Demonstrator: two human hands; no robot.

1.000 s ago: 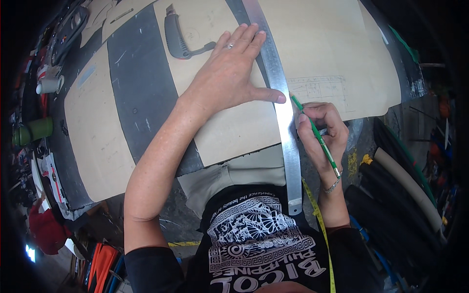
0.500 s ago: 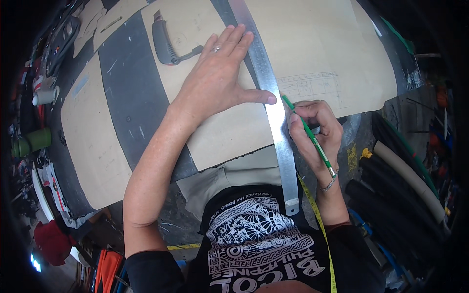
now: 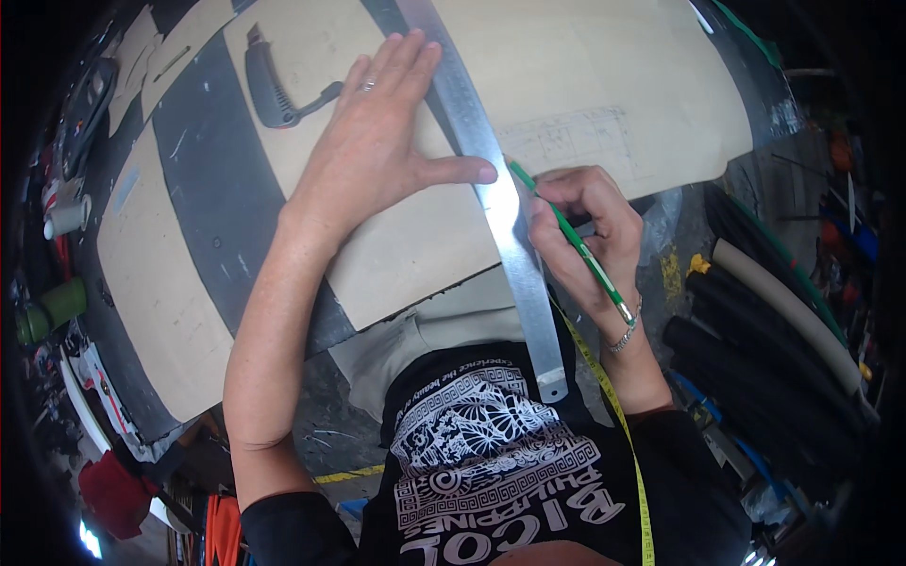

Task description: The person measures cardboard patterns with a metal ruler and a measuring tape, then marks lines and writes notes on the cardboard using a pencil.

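A long steel ruler [image 3: 479, 141] lies slantwise over sheets of tan card, its near end jutting past the table edge toward my shirt. My left hand [image 3: 382, 132] is spread flat, fingertips and thumb pressing on the ruler. In my right hand [image 3: 590, 222] a green pencil [image 3: 571, 236] is gripped, its tip against the tan sheet [image 3: 604, 66] close by the ruler's right edge. Faint pencil lines and a small drawn grid show on that sheet. Beyond my left wrist, a grey utility knife [image 3: 271, 85] rests on another tan sheet [image 3: 406, 250], its blade end pointing away.
The dark table [image 3: 203, 141] shows between the sheets. A yellow tape measure [image 3: 604, 377] hangs down my front. Dark rolls of material [image 3: 746, 368] stand at the right. A white cup [image 3: 68, 219] and a green cylinder [image 3: 61, 302] are at the far left.
The whole view has shifted, so the table, ruler and both hands appear further left and slightly higher. Ruler, hands and pencil keep nearly the same places on the sheet.
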